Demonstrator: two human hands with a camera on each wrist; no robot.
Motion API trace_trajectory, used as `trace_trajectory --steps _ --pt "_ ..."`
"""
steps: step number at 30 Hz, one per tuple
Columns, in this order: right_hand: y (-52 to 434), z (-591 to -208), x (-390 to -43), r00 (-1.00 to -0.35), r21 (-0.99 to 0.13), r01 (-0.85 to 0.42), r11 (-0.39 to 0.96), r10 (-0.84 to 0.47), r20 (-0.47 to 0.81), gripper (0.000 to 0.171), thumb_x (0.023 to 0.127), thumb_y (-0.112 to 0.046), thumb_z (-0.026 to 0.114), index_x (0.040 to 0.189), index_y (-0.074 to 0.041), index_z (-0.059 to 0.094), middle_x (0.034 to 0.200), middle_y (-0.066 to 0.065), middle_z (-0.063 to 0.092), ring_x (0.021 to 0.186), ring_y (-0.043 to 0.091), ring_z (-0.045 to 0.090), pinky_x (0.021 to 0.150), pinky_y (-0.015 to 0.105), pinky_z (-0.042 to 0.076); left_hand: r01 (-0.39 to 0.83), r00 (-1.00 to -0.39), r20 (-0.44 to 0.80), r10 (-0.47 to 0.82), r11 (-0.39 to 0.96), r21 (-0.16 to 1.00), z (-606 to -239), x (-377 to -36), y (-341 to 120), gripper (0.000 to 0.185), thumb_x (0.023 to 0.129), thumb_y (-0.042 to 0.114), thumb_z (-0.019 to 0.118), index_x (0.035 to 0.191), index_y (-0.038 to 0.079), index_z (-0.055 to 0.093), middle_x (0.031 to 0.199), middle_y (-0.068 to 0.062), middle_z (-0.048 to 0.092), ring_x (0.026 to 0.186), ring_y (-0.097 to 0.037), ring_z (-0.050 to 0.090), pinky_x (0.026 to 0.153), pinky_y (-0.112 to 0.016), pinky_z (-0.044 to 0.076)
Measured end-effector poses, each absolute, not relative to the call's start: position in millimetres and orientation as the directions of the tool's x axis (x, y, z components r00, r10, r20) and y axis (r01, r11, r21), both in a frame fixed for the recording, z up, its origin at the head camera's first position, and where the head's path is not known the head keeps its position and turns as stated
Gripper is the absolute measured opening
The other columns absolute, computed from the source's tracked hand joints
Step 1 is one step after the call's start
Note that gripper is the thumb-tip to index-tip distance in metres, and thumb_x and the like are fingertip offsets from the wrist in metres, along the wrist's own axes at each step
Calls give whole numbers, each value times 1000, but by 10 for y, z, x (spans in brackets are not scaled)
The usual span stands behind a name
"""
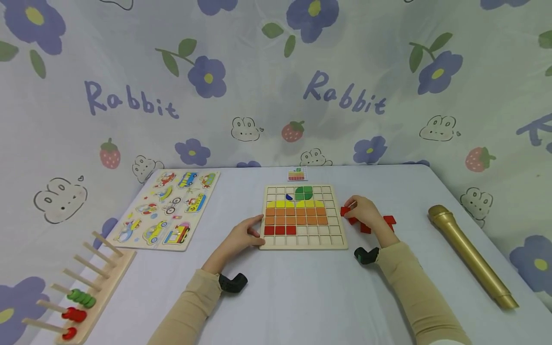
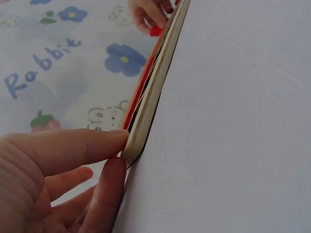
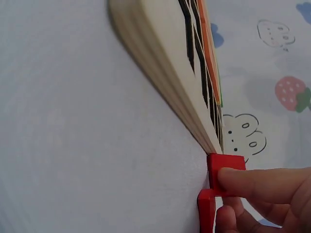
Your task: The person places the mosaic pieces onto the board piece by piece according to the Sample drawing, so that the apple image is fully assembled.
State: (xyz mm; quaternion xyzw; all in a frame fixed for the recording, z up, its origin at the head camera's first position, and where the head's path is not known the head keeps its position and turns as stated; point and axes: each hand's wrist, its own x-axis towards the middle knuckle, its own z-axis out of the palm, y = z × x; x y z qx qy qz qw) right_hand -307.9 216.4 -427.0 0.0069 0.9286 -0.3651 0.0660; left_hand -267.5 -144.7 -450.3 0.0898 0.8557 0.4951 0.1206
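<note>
Red block (image 1: 345, 211), square-edged, sits pinched in my right hand (image 1: 365, 213); my left hand (image 1: 241, 235) grips the grid board (image 1: 340, 242); "Rabbit" marks the backdrop (image 1: 129, 103).

Pale matt wooden grid board (image 1: 304, 244), glossy red painted blocks (image 1: 390, 220), smooth cloth tabletop (image 1: 302, 297)

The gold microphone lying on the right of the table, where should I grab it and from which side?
Grip the gold microphone around mid-body from above. It lies flat, head away, and the slim tube there probably suits a wrap better than either end.
</note>
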Motion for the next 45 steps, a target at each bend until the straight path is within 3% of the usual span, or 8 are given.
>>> trace_trajectory --steps 5,10,13,20,25,29,37,45 --pt "2062 -4193 -3046 -986 -806 118 580 -24 -162 32 85 -14 64 113 1 55 110 18 56 90 25 53 75 32 44 30 -954 -124 273 499 866 -4505 -2674 -1444 74 71 5 75 138 7 43 81 -8 58 69 -14 50 58 -26 40" --pt "1825 -4103 -2995 -950 -933 223 282 -152 -273 39 88 -12 61 121 5 49 118 17 50 87 16 54 80 26 48 29 -955 -125 270 501 865 -4505 -2680 -1438 74 71 6 75 138 8 43 81 -7 58 69 -14 49 58 -26 40" --pt "1667 -4101 -2957 -923 -940 268 209 -225 -313 34 88 -10 60 118 5 51 118 16 51 86 14 55 78 23 49 33 -956 -119 269 501 865 -4498 -2677 -1430 74 71 5 75 138 7 43 82 -8 58 70 -15 50 58 -27 40" --pt "1331 -4234 -2910 -929 -867 98 489 -266 -255 18 83 -11 67 98 -1 66 98 9 61 78 15 57 72 25 50 36 -954 -121 275 506 862 -4485 -2672 -1430 74 71 6 75 138 8 43 82 -7 59 69 -14 51 59 -26 41" --pt "1184 -4265 -2889 -954 -765 -11 644 -237 -186 9 80 -11 71 86 -6 67 81 4 61 69 15 54 63 23 47 37 -950 -125 285 502 864 -4487 -2675 -1429 74 72 6 74 139 8 43 82 -7 59 69 -14 50 59 -26 41" --pt "1118 -4259 -2867 -968 -689 -60 722 -211 -137 8 78 -13 73 81 -9 67 78 1 60 69 15 51 60 24 42 35 -951 -127 282 504 863 -4483 -2679 -1439 74 72 6 74 139 8 43 81 -7 59 69 -13 50 59 -25 41" --pt "1179 -4244 -2868 -965 -687 -85 722 -231 -124 9 78 -15 73 81 -10 66 77 2 59 72 16 50 62 25 41 42 -952 -120 282 507 861 -4472 -2679 -1431 74 72 6 74 139 7 43 82 -8 58 70 -14 49 58 -26 40" --pt "1861 -3991 -2878 -975 -781 51 623 -139 -175 27 84 -13 65 108 0 63 96 11 59 79 21 53 68 30 47 85 -946 -84 312 492 866 -4466 -2652 -1467 72 73 10 74 138 7 43 81 -8 57 71 -15 50 59 -25 41"
